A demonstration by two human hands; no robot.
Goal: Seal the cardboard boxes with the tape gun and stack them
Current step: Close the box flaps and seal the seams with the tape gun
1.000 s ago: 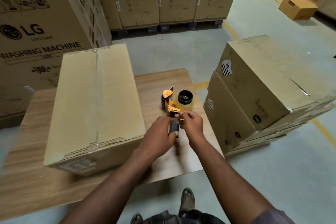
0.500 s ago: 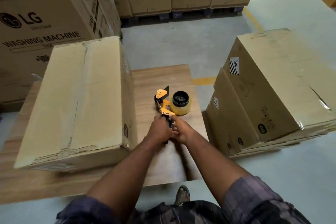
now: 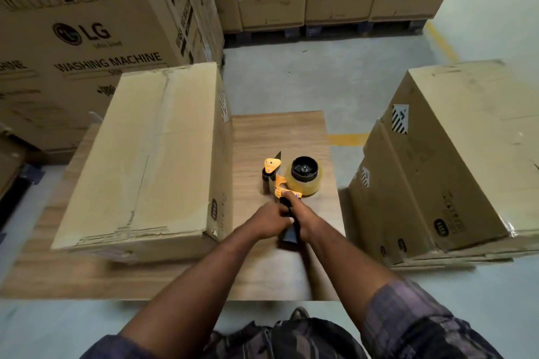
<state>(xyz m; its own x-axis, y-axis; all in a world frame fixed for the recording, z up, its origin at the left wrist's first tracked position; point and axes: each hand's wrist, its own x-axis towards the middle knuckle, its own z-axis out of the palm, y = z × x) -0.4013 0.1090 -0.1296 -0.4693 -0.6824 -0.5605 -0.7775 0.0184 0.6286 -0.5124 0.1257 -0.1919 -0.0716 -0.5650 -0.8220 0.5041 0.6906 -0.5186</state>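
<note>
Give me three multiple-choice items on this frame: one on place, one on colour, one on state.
1. Where is the tape gun? A) on the table, right of the box; B) on top of the box; C) on the floor.
2. What colour is the tape gun's frame? A) blue; B) yellow-orange; C) green.
3. How are the top flaps of the box on the table? A) standing open; B) torn off; C) folded shut.
Key: 1 A, it sits on the wood beside the box; 2 B, the frame by the roll is yellow-orange; 3 C, the top is flat with one seam down it.
</note>
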